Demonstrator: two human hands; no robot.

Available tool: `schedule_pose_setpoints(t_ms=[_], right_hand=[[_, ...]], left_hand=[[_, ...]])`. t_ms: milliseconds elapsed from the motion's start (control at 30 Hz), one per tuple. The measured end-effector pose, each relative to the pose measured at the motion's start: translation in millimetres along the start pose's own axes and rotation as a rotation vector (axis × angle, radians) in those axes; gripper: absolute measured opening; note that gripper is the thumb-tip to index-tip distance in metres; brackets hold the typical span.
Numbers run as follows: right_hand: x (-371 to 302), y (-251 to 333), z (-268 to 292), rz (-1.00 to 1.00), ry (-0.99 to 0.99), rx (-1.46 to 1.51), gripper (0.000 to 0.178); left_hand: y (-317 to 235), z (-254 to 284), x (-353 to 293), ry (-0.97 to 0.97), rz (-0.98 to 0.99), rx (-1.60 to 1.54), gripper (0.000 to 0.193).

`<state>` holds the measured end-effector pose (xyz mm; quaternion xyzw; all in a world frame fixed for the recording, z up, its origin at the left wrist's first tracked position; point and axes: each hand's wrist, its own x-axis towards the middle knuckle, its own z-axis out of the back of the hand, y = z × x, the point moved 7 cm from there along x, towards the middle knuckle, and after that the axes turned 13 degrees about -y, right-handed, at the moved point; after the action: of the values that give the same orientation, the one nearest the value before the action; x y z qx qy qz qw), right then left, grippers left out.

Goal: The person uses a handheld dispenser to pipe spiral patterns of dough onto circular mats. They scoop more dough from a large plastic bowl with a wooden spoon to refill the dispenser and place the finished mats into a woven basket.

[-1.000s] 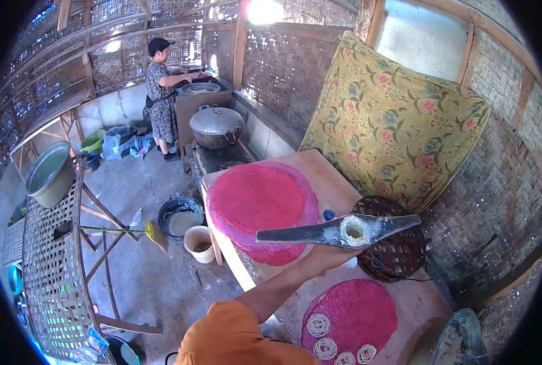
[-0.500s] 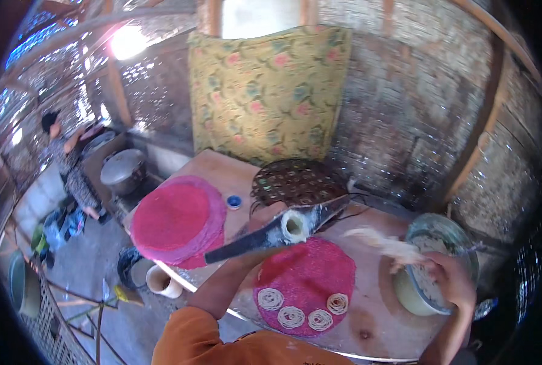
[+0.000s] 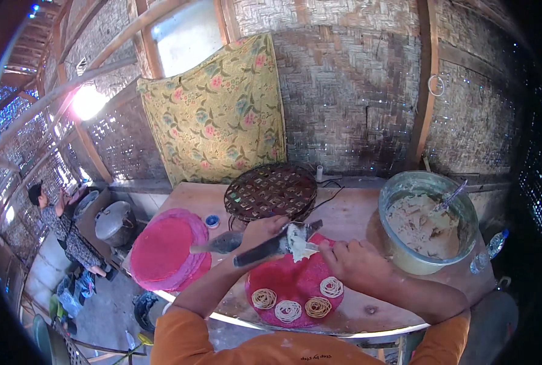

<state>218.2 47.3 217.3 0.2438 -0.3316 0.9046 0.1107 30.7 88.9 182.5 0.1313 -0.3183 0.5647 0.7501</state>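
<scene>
My left hand point(image 3: 260, 236) grips a hand-held dough press point(image 3: 260, 252), a dark bar with a cylinder at its middle, above the table. Pale sticky dough point(image 3: 298, 242) fills and smears the mouth of the cylinder. At that mouth my right hand point(image 3: 359, 263) pinches dough, its fingers bent and close together. Beneath the press lies a round pink mat point(image 3: 295, 283), partly hidden by my hands. Several coiled nests of pale dough strands sit along its near and right edge, among them a white nest point(image 3: 288, 311) and a yellower nest point(image 3: 318, 307).
On the right stands a large tub of dough point(image 3: 405, 258) with a clear-handled tool in it. A stack of pink mats point(image 3: 167, 249) lies left, near a blue lid point(image 3: 212, 221). Behind is a dark woven basket point(image 3: 271, 191). Another person point(image 3: 64, 225) stands by a pot point(image 3: 114, 224).
My right hand has come from the tub to the press, bringing dough to the cylinder's mouth. The head view has shifted toward the right.
</scene>
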Motion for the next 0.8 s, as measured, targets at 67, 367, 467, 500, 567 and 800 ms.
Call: schedule_pose_setpoints(t_ms=[67,367,467,500,567,800], right_hand=[[-11.6,-14.0,12.9,-0.101,-0.013,0.069,0.032],[-18.1,-42.2,-12.2,-0.767,-0.445,0.768,0.055],[-16.8,-17.5,-56.5,-0.964,-0.482,0.684,0.054],[-18.8,-11.0,-60.7,-0.995,-0.413,0.713,0.054],[-23.9,3.4,-62.8,-1.057,-0.262,0.799,0.054],[-59.8,-22.9,-67.9,-1.028,-0.317,1.065,0.047]], left_hand=[[32.0,0.9,-20.8,-0.182,0.018,-0.119,0.036],[-23.7,27.6,33.8,-0.182,0.296,-0.224,0.03],[-5.1,-13.2,42.7,-0.492,0.184,-0.559,0.036],[-11.1,-1.2,44.6,-0.528,0.109,-0.439,0.038],[-7.6,10.6,44.5,-0.484,0.204,-0.296,0.039],[-3.2,28.9,45.1,-0.583,0.255,0.139,0.038]])
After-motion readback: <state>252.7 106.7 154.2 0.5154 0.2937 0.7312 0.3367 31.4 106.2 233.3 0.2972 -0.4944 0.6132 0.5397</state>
